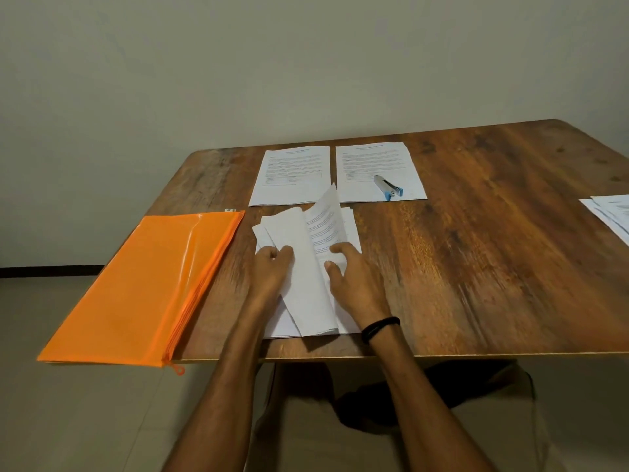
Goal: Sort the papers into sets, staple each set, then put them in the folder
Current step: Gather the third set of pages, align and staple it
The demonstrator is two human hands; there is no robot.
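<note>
A loose stack of white printed papers (pixel 308 287) lies near the table's front edge, its upper sheets lifted and fanned. My left hand (pixel 270 270) holds the turned-over sheets at the stack's left side, fingers curled on them. My right hand (pixel 355 277) rests on the stack's right side, thumb against a raised sheet. Two separate printed sheets lie further back, the left sheet (pixel 292 175) and the right sheet (pixel 377 165). A grey and blue stapler (pixel 388 188) sits on the right sheet. An orange zip folder (pixel 143 284) lies at the left, overhanging the table's corner.
The wooden table (pixel 476 250) stands against a plain wall. More papers (pixel 612 216) lie at its right edge, cut off by the frame. A black band circles my right wrist. Below the table are tiled floor and a dark object.
</note>
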